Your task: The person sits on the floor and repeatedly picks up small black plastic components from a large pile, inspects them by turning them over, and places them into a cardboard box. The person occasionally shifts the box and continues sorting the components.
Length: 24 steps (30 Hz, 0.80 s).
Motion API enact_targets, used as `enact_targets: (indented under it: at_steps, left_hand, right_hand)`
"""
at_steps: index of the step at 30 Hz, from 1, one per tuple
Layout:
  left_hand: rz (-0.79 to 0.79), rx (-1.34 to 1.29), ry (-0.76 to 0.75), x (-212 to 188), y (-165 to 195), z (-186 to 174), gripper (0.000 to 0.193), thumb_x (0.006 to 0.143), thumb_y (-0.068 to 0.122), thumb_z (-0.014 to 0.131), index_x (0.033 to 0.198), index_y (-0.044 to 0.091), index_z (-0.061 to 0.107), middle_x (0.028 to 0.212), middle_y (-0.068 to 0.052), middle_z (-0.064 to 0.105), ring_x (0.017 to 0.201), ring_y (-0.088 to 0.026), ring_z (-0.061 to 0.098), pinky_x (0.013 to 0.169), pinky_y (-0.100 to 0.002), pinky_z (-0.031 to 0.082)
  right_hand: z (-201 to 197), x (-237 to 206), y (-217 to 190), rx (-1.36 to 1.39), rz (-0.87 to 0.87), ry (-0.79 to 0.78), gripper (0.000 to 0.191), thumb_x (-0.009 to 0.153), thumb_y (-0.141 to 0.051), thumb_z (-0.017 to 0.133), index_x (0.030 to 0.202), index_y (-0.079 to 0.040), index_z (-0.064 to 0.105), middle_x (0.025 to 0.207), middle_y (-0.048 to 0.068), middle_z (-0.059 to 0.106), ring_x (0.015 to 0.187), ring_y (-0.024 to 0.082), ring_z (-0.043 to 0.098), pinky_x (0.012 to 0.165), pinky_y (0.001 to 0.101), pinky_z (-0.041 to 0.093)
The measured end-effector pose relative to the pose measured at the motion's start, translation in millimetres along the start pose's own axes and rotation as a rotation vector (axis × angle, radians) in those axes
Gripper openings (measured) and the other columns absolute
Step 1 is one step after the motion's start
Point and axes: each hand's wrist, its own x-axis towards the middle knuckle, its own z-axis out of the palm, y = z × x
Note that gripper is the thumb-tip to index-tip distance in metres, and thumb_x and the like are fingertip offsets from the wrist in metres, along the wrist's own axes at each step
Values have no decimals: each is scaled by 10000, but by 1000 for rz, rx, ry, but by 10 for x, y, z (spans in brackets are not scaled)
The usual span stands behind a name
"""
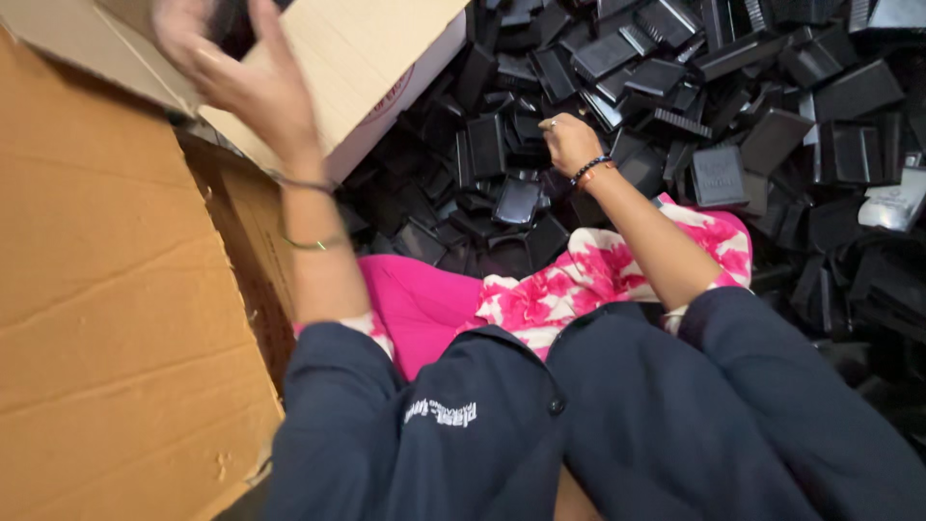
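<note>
Dark blue jacket (pixel 598 425) nearest lens; right hand (pixel 569 143) grip curled down into pile of black plastic parts (pixel 675 87) ahead, contents unclear; left hand (pixel 246 72) raised, half-open round dark part (pixel 231 24) at cardboard box (pixel 367 58), far left

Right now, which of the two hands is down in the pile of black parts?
The right hand, with the beaded bracelet; the left hand is raised by the cardboard box.
</note>
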Motion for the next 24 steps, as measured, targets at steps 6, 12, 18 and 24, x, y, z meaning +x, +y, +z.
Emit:
enact_targets:
  at_steps: [6,12,18,24]
  left_hand:
    - [518,-502,-628,-1294,659,392,198,862,133,801,960,58,645,1132,-172,655,1074,-395,648,957,-465,524]
    - [502,-345,-1055,-1726,664,1586,158,854,107,763,967,35,678,1063,-158,693,1022,-371,663,873,-475,552]
    - [616,269,-1406,-1902,923,2539,291,847,203,781,1119,113,729,1244,-150,675,1176,-348,650,944,-467,548]
    - [589,521,-1598,-2006,1024,2621,1180,567,510,969,1537,219,364,1447,-89,499,1353,-315,470,1072,-519,388]
  right_hand:
    - [73,200,-14,-67,2,-215,133,858,-127,669,947,-90,761,1000,134,733,980,364,685,792,483,527]
    - [-188,-316,76,358,255,-34,212,1049,-212,594,1092,-25,683,1010,146,693,949,293,680,831,383,534]
    - [-601,-1114,436,876,698,-67,262,1009,-169,605,1253,-80,643,1018,134,664,882,178,674,783,309,512]
    - [-672,-1558,336,-159,565,11,158,1021,-177,652,1169,-136,687,1085,203,649,915,408,663,769,479,536]
